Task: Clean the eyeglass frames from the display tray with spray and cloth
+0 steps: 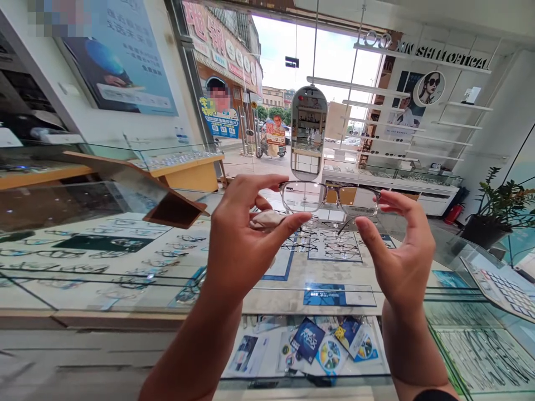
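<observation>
A pair of clear-framed glasses [330,199] is held up in front of me at chest height, lenses facing away. My left hand [242,239] pinches the left rim between thumb and fingers, and a pale cloth [267,220] is tucked against its palm. The right rim is pinched by my right hand [399,250], thumb below and forefinger on top. Both hands hover above a glass display counter [125,262] filled with rows of spectacle frames.
A tilted counter mirror [171,206] stands to the left. An oval mirror [308,131] stands behind the glasses. Leaflets [317,345] lie in the lower case. A potted plant [497,209] and wall shelves are at right. The shop front opens onto a street.
</observation>
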